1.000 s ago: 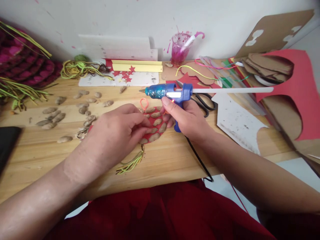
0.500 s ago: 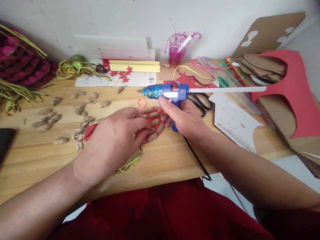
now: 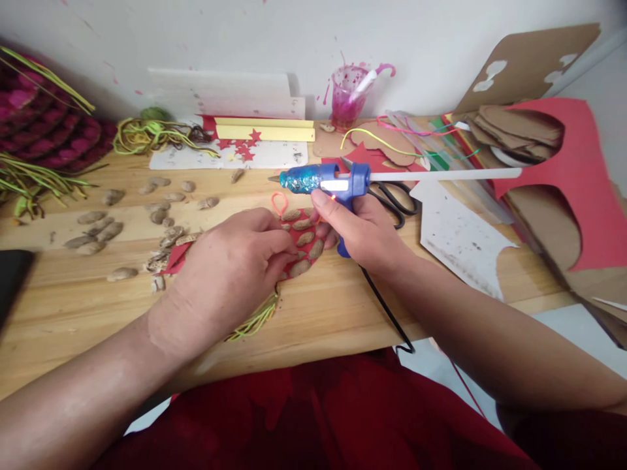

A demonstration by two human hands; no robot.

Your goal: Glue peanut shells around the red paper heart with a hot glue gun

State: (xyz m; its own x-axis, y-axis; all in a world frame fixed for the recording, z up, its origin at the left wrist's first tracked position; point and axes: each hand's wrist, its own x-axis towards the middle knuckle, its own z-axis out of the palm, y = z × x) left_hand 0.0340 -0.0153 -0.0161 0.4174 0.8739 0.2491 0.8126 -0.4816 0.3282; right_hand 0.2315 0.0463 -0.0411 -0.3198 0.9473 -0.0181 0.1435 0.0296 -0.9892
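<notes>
The red disc [image 3: 307, 246], studded with peanuts [image 3: 316, 249], lies on the table [image 3: 323, 320], its tassel [image 3: 255, 320] toward the person. The left hand [image 3: 240, 254] bunches its fingers over the disc's left part; I cannot tell whether they grip a peanut. The right hand [image 3: 369, 235] wraps its fingers around the glue gun [image 3: 313, 178]. Scissors [image 3: 398, 207] lie just beside.

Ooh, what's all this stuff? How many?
glue gun: one, blue, centre
glue stick: one, white, in glue gun
peanut craft: one, red, centre
tassel: one, yellow-green, front
loose peanuts: many, tan, mostly left
scissors: one, black, right of centre
cup: one, pink, back
stars: several, red, back
yarn tangle: one, yellow-green, left
layered object: one, pink, far left
cardboard: several, brown, mostly right
sheet: one, red, far right
left hand: one, at peanut craft
right hand: one, holding glue gun
</notes>
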